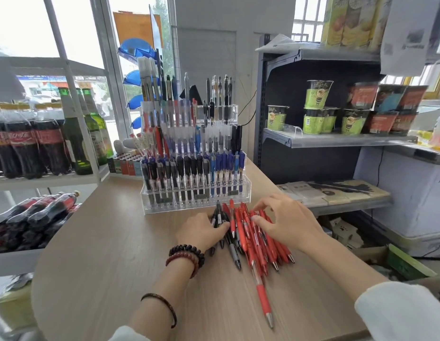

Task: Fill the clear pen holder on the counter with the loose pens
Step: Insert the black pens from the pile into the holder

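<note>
Head view: on the wooden worktop [115,254] the tiered clear pen holder [196,201] stands, mostly full. Just before it lie loose red pens [253,254] and black pens [218,214]. The left hand [201,233] curls its fingers over the black pens; the right hand [290,222] has its fingers arched apart, tips touching red pens.

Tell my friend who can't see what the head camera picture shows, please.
Two hands rest on a pile of loose pens on a wooden counter: the left hand holds a few black pens, the right hand touches the red pens. Right behind the pile stands a clear tiered pen holder, already mostly full.
</note>
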